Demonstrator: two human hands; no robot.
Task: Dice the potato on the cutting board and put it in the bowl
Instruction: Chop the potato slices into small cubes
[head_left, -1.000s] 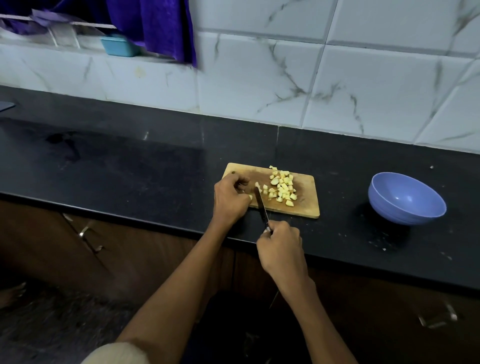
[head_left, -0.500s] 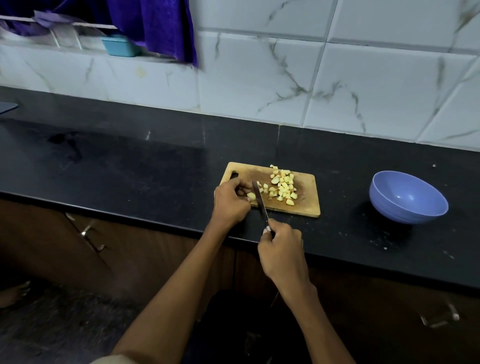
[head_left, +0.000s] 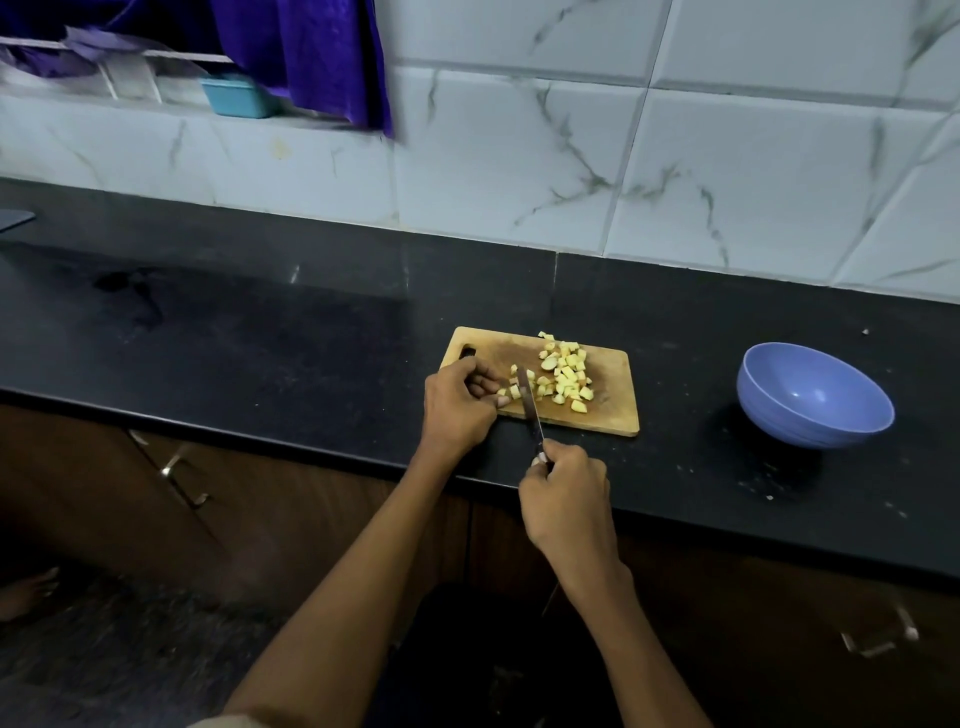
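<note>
left hand (head_left: 457, 402) curled, fingertips pinning a potato piece (head_left: 514, 392) on the cutting board (head_left: 613, 410). right hand (head_left: 566, 499) grips knife (head_left: 531, 408) handle, blade beside that piece. diced potato (head_left: 566, 376) mid-board. bowl (head_left: 814, 395) well apart, right.

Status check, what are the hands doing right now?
Left hand pinching last potato piece on cutting board. Right hand gripping knife, blade on it. Bowl empty, path clear.

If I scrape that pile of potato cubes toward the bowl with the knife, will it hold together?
Probably not: the potato cubes are loose, separate pieces, so they would likely scatter. Cut faces look moist, so some may stick to the knife.
</note>
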